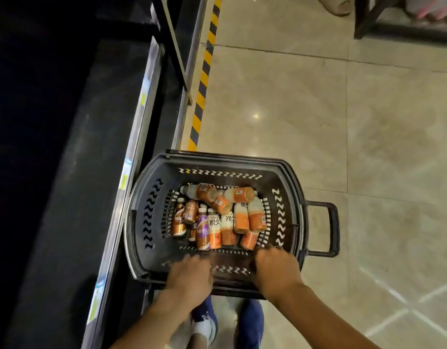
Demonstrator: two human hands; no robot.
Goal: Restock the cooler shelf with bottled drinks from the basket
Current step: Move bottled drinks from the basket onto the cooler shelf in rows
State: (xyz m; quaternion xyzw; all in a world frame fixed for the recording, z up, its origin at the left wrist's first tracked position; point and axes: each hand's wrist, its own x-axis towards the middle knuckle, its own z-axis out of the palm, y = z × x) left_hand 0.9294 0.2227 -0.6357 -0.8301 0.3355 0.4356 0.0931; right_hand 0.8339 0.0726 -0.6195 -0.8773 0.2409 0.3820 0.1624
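With the basket (151,222) on the floor at the shelf's (131,157) 3 o'clock and both hands (189,275) blurred over its near rim (grip cannot be told, nothing seen held), an upright-lying bottle (214,231) at 12 o'clock is best taken by its body, one per hand.

left hand (189,278) knuckles up, blurred | right hand (275,269) likewise

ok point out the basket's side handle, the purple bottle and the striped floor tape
side handle (334,229), head view, outer bar
purple bottle (203,231), head view, label
striped floor tape (203,79), head view, mid-strip
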